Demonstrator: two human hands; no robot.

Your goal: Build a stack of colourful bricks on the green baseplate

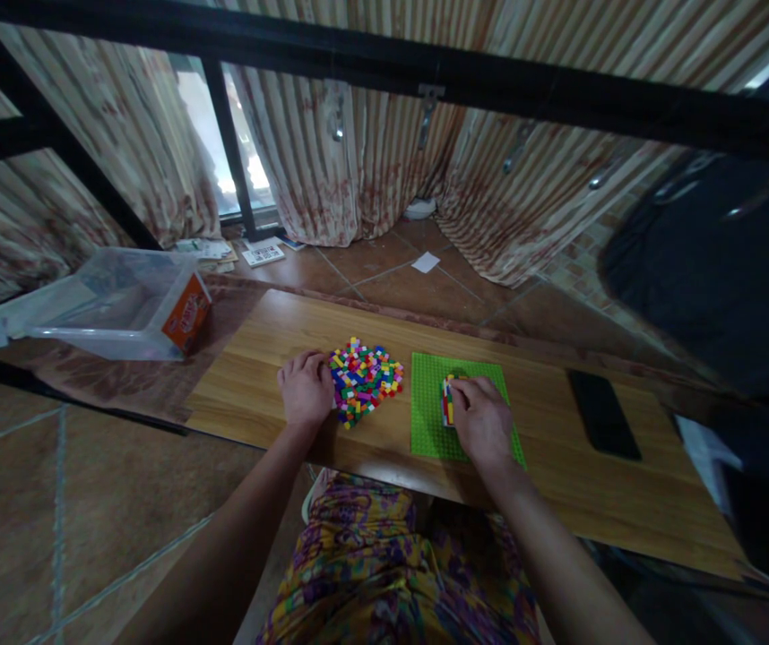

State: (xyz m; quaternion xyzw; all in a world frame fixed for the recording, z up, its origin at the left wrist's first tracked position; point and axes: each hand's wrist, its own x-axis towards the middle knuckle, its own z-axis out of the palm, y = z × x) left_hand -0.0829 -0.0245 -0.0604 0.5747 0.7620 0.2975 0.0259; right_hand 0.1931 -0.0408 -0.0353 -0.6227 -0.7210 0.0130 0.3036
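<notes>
A loose pile of small, many-coloured toy building bricks (366,381) lies on the wooden board. My left hand (306,387) rests palm down at the pile's left edge, its fingers loosely bent and apart, with no brick visible in it. To the right of the pile is a green studded baseplate (428,430). On it stands a small build of stacked bricks (448,403) in red, yellow, white and blue. My right hand (483,419) is over the build's right side, thumb and fingers closed on its upper part. The hand hides much of the build.
A black phone (603,414) lies on the wooden tabletop (371,452) at the right. A clear plastic bin (122,296) with an orange label stands at the left. Dark metal bars (384,63) cross in front of striped curtains (371,170). Papers (426,262) lie on the tiled floor.
</notes>
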